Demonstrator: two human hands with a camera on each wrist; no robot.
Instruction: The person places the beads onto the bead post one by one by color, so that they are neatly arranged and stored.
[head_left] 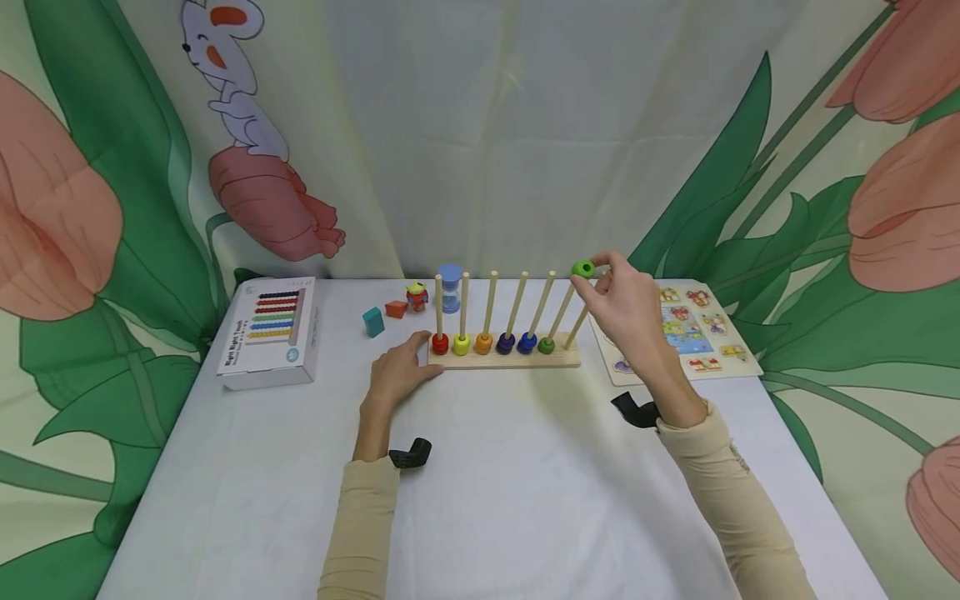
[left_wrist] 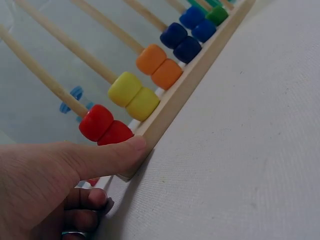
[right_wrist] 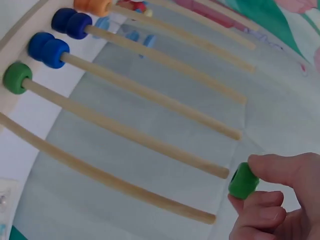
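A wooden bead rack with a row of upright rods stands at the back of the table. Red, yellow, orange, dark blue and blue beads sit in pairs at the rod bottoms. One green bead lies at the foot of its rod; the rod at the right end is bare. My left hand grips the rack's left end, thumb along the front edge. Thumb and fingers of my right hand pinch another green bead, held right beside the tip of the green bead's rod.
A white box with an abacus picture lies at the left. Behind the rack's left end are a teal block, an orange block, a small figure and a blue sand timer. A picture puzzle board lies at the right.
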